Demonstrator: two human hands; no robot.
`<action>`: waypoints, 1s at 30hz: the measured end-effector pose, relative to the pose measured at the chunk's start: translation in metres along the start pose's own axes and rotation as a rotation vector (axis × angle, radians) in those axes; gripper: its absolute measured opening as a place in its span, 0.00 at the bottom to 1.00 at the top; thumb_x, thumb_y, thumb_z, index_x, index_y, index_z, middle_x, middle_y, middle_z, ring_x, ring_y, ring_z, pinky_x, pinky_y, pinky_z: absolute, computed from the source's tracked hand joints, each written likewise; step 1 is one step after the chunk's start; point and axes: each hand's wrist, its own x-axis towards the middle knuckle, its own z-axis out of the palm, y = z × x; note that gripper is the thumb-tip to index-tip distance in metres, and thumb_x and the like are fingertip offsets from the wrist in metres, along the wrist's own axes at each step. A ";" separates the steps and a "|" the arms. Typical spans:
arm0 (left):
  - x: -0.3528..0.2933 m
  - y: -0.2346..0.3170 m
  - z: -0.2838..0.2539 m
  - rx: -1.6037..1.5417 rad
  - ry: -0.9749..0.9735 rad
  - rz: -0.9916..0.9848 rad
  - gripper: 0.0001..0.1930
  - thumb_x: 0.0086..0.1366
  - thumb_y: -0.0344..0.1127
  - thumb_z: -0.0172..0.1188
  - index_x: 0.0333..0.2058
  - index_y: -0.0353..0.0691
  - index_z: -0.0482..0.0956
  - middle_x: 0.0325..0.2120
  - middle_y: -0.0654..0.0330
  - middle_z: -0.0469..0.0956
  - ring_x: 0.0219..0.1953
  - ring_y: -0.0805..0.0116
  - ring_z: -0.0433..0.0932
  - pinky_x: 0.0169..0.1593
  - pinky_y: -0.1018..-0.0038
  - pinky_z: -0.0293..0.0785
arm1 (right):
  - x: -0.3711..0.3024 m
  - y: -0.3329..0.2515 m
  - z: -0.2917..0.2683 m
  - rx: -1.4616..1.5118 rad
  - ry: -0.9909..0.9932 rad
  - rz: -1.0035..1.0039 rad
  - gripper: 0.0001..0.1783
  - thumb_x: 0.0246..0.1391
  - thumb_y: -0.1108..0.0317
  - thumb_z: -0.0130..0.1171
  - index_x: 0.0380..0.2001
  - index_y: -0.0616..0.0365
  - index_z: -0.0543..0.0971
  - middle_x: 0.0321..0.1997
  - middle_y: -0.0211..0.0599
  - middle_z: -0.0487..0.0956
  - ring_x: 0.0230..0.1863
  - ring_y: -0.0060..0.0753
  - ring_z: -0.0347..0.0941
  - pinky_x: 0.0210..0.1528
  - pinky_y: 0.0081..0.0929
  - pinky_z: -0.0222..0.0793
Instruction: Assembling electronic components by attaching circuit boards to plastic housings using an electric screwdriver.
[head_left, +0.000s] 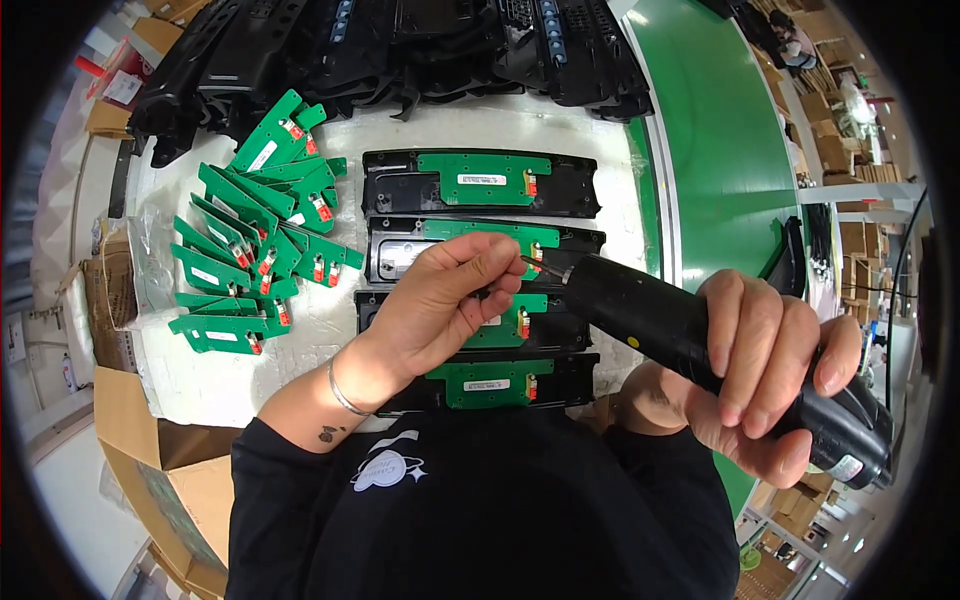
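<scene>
My right hand is wrapped around a black electric screwdriver, whose thin bit points left. At the bit's tip, my left hand has thumb and forefinger pinched together; what they hold, if anything, is too small to make out. Beneath both hands, several black plastic panels lie in a column, each with a green circuit board on it. The farthest panel and its circuit board show fully. My left hand and wrist cover parts of the middle ones, and the nearest panel lies close to my body.
Loose green circuit boards with red-and-white connectors are heaped on the left of the white work surface. Black plastic housings are piled along the far side. A green surface stretches along the right; a cardboard box stands at near left.
</scene>
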 end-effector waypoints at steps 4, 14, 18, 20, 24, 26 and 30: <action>0.000 -0.001 0.000 0.004 -0.019 -0.016 0.08 0.61 0.34 0.52 0.36 0.37 0.73 0.29 0.64 0.75 0.29 0.80 0.74 0.33 0.87 0.73 | 0.003 -0.001 0.000 -0.023 -0.065 0.045 0.16 0.39 0.67 0.61 0.32 0.51 0.66 0.14 0.15 0.70 0.16 0.11 0.65 0.26 0.10 0.57; 0.007 -0.003 -0.014 -0.190 -0.269 -0.045 0.10 0.62 0.35 0.51 0.39 0.36 0.73 0.31 0.61 0.75 0.31 0.78 0.74 0.37 0.84 0.74 | 0.009 0.013 -0.001 -0.044 -0.146 0.057 0.16 0.41 0.66 0.59 0.34 0.51 0.65 0.15 0.14 0.70 0.16 0.09 0.64 0.23 0.10 0.55; 0.003 0.005 0.010 -0.086 -0.008 -0.076 0.17 0.65 0.37 0.44 0.47 0.31 0.66 0.42 0.51 0.72 0.43 0.63 0.73 0.48 0.73 0.71 | 0.020 0.060 -0.007 -0.244 0.055 0.075 0.18 0.41 0.69 0.53 0.39 0.60 0.67 0.15 0.24 0.62 0.15 0.20 0.56 0.24 0.23 0.52; 0.005 0.005 0.008 -0.001 -0.003 -0.094 0.21 0.68 0.37 0.37 0.51 0.25 0.60 0.48 0.43 0.67 0.49 0.53 0.69 0.54 0.67 0.67 | 0.036 0.093 -0.034 -0.191 0.121 0.034 0.12 0.44 0.76 0.53 0.35 0.64 0.68 0.20 0.31 0.67 0.16 0.23 0.62 0.20 0.21 0.59; 0.004 0.007 -0.003 0.102 -0.035 -0.066 0.18 0.67 0.35 0.37 0.49 0.27 0.62 0.46 0.44 0.69 0.47 0.54 0.71 0.52 0.69 0.69 | 0.044 0.112 -0.049 -0.261 0.244 0.161 0.10 0.42 0.78 0.50 0.32 0.66 0.69 0.19 0.34 0.67 0.17 0.25 0.64 0.22 0.22 0.62; 0.003 0.008 -0.007 0.132 -0.078 -0.104 0.13 0.67 0.35 0.40 0.42 0.32 0.69 0.40 0.50 0.73 0.44 0.60 0.74 0.47 0.72 0.71 | 0.044 0.115 -0.050 -0.261 0.247 0.178 0.10 0.42 0.78 0.51 0.32 0.65 0.69 0.20 0.34 0.67 0.17 0.25 0.64 0.23 0.23 0.62; 0.001 0.010 -0.009 0.161 -0.020 -0.117 0.11 0.66 0.35 0.42 0.38 0.35 0.70 0.36 0.54 0.74 0.39 0.65 0.76 0.43 0.76 0.72 | 0.043 0.118 -0.049 -0.244 0.237 0.195 0.10 0.42 0.77 0.52 0.32 0.65 0.69 0.20 0.34 0.68 0.17 0.25 0.64 0.23 0.24 0.62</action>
